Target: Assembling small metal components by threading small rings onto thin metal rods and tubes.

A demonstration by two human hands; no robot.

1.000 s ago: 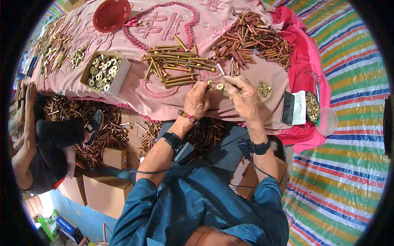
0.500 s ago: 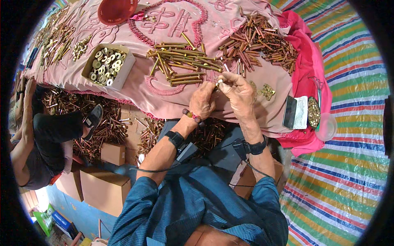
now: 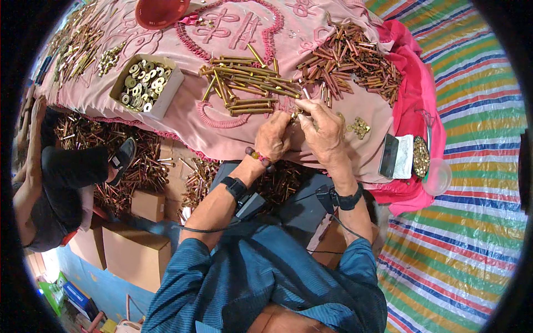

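My left hand (image 3: 272, 137) and my right hand (image 3: 323, 132) meet at the table's near side, both with fingers pinched. Between their fingertips shows a small brassy metal piece (image 3: 294, 116), too small and covered to name. Just beyond my hands lies a heap of long brass-coloured bolts (image 3: 252, 77). To the right of my right hand sits a small cluster of brassy nuts (image 3: 360, 128). A carton of flat washers (image 3: 173, 91) stands at the left of the bolts. Farther right spreads a pile of reddish-brown metal tubes or sleeves (image 3: 361, 61).
A pink embroidered cloth (image 3: 183, 133) covers the table. A red bowl (image 3: 161, 12) stands at the far side. Near the right edge lie a dark phone-like slab (image 3: 388, 156) and a clear cup (image 3: 440, 177). Bolts heap on the floor (image 3: 119, 186). Another person's arm (image 3: 34, 144) is at left.
My right hand's fingers have turned downward and closed in over the small piece; a white-looking bit at its fingertips no longer shows. My left hand stays nearly in place.
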